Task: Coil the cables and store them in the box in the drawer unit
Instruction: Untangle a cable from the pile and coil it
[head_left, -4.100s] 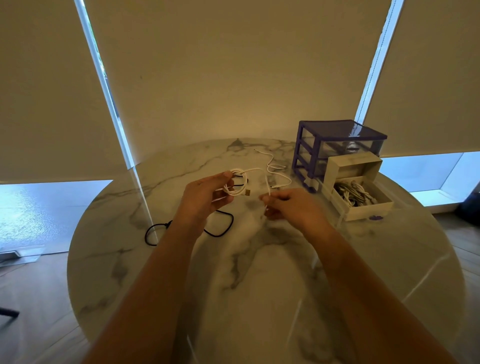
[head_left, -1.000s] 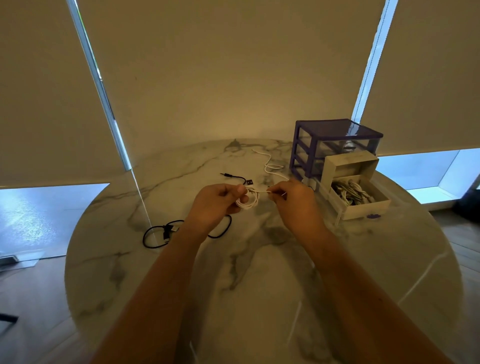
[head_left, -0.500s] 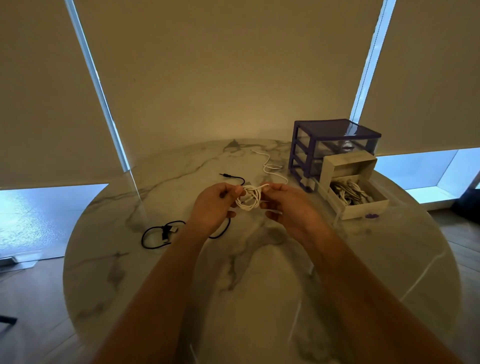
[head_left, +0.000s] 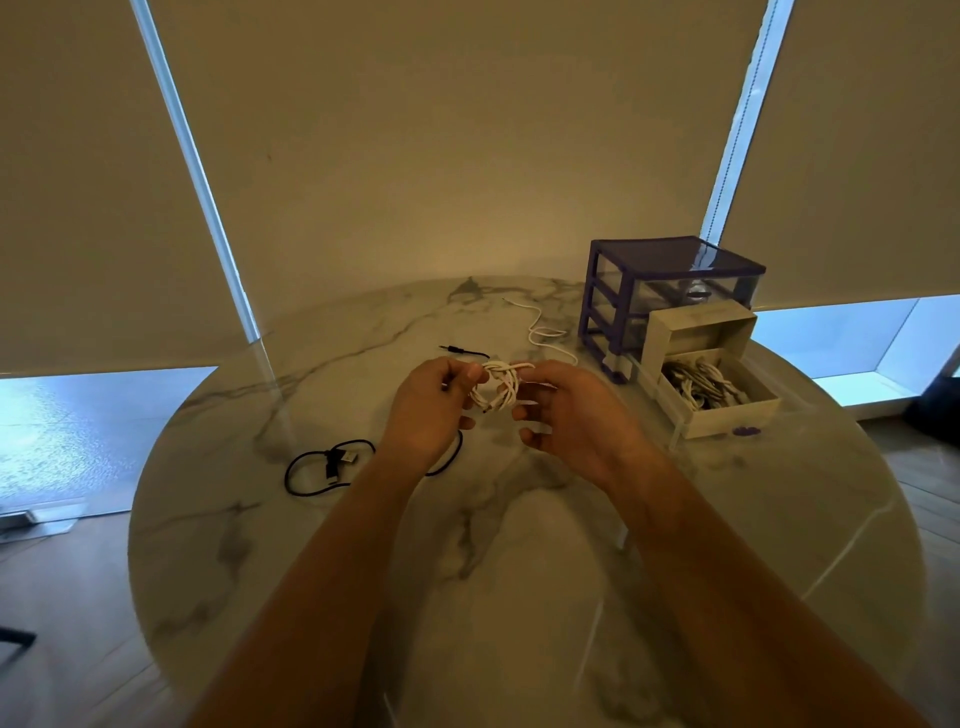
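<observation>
Since a second ago, both hands have drawn closer around the white cable, which is now gathered into a tighter bundle between them instead of trailing a loose end toward the right.

A person's left hand (head_left: 426, 410) and right hand (head_left: 566, 415) are raised above a round marble-patterned counter (head_left: 519, 597). Between them is a small coil of white cable (head_left: 497, 388), wound into several loops. The left fingers (head_left: 470, 373) are curled and pinch the coil's left side between thumb and fingertips. The right fingers (head_left: 524, 413) are curled as well, holding the coil's right side.

To the right, near the far edge of the counter, stands a small purple drawer unit (head_left: 670, 291) with clear drawers. Just in front of it an open cream box (head_left: 727, 410) with its lid propped upright holds a heap of pale coiled cables (head_left: 701, 384). No writing on the box or unit can be read.

Two more cables lie loose on the counter. A black cable (head_left: 317, 467) with a USB plug is looped to the left, partly hidden under the left wrist. Another white cable (head_left: 543, 332) snakes across the counter beyond the hands, near the drawer unit. A thin black plug tip (head_left: 457, 351) shows just beyond the left hand.

Pale roller blinds (head_left: 441, 130) cover the windows behind.
</observation>
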